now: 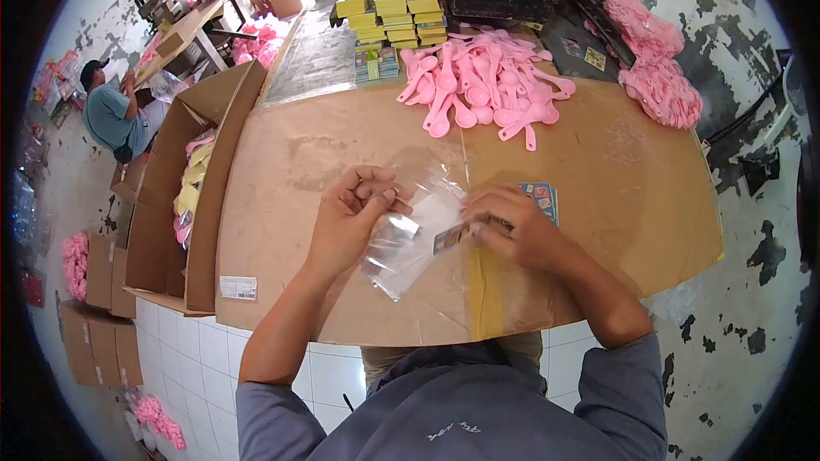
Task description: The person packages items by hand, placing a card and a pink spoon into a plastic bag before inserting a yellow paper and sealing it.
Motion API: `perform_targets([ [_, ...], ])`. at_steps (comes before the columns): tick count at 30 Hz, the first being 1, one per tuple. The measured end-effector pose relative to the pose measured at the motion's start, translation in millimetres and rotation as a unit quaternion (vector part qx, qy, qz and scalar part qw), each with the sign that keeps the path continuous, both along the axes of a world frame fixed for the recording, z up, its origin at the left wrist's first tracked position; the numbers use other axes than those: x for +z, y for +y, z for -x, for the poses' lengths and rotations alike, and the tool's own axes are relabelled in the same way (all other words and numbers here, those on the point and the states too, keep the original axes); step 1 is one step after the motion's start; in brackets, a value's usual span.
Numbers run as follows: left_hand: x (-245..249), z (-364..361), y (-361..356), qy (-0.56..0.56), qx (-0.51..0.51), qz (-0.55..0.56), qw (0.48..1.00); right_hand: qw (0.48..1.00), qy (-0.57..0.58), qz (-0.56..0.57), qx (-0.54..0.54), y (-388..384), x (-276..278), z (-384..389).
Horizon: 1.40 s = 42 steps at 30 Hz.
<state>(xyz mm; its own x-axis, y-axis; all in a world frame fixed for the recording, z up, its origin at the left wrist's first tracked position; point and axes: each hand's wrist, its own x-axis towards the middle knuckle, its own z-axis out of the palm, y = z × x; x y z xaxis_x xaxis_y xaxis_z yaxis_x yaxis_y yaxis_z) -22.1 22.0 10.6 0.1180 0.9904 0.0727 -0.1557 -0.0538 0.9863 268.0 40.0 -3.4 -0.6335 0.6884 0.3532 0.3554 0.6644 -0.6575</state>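
My left hand [354, 209] is closed on the upper left edge of a clear plastic bag [397, 248] above the cardboard-covered table. A small dark printed card [448, 240] is in my right hand [504, 222], its free end over the bag's right side. Beyond my right hand, partly covered by it, lie blue printed cards [542, 198]. Farther back, pink plastic spoons [487, 77] form a loose heap.
Stacks of yellow-edged cards [389, 4] stand behind the spoons. An open cardboard box [201, 188] borders the table's left side. A person [115, 111] sits at the far left. Pink bundles [653, 60] lie at the back right.
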Motion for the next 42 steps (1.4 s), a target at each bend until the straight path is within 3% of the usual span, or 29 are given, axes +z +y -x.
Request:
perform_targets([
  [4, 7.4, -7.9, -7.5, 0.006, -0.037, 0.032, 0.999, 0.974, 0.104, 0.140, -0.147, -2.2, 8.7, 1.1],
  [7, 8.6, -17.3, -14.4, 0.028, -0.051, 0.047, 0.997, 0.927, 0.260, 0.200, -0.180, -4.0, 14.7, 8.8],
  [10, 0.9, -19.9, -14.4, 0.045, -0.057, 0.055, 0.996, 0.925, 0.276, 0.199, -0.168, -3.1, 13.8, 4.4],
  [13, -1.2, -23.3, -15.2, 0.047, -0.071, 0.058, 0.995, 0.955, 0.207, 0.147, -0.156, -2.6, 10.2, 2.6],
  [16, -4.9, -24.6, -18.0, 0.078, -0.103, 0.026, 0.991, 0.993, 0.087, 0.027, -0.073, -1.8, 20.4, 3.2],
  [19, -8.0, -27.9, -21.9, 0.142, -0.129, 0.002, 0.981, 0.992, 0.104, 0.029, -0.072, -14.1, 19.4, 18.6],
  [22, -7.0, -29.7, -21.8, 0.133, -0.117, 0.013, 0.984, 0.953, 0.208, 0.177, -0.128, -18.0, 10.5, 23.6],
  [25, -2.3, -32.4, -21.7, 0.081, -0.085, 0.020, 0.993, 0.963, 0.180, 0.143, -0.140, -13.3, 12.6, 16.7],
  [28, -0.5, -29.9, -22.2, 0.093, -0.099, 0.025, 0.990, 0.993, 0.106, 0.054, -0.018, -14.4, 14.1, 18.4],
  [31, -4.9, -27.4, -21.6, 0.114, -0.104, 0.024, 0.988, 0.995, 0.067, 0.045, 0.051, 4.4, 18.4, 9.6],
  [33, -5.1, -27.2, -21.2, 0.101, -0.088, 0.028, 0.991, 0.997, -0.049, -0.038, -0.043, 40.7, 20.8, -12.7],
  [35, -2.9, -28.2, -19.9, 0.071, -0.068, 0.038, 0.994, 0.956, -0.134, -0.212, -0.154, 75.8, 6.9, -37.3],
  [41, -5.1, -26.0, -17.5, 0.024, -0.063, 0.048, 0.997, 0.917, -0.260, -0.267, -0.145, 113.6, 0.1, -48.2],
  [42, -4.4, -24.7, -17.4, 0.032, -0.066, 0.051, 0.996, 0.923, -0.220, -0.279, -0.150, 110.9, 3.4, -44.4],
])
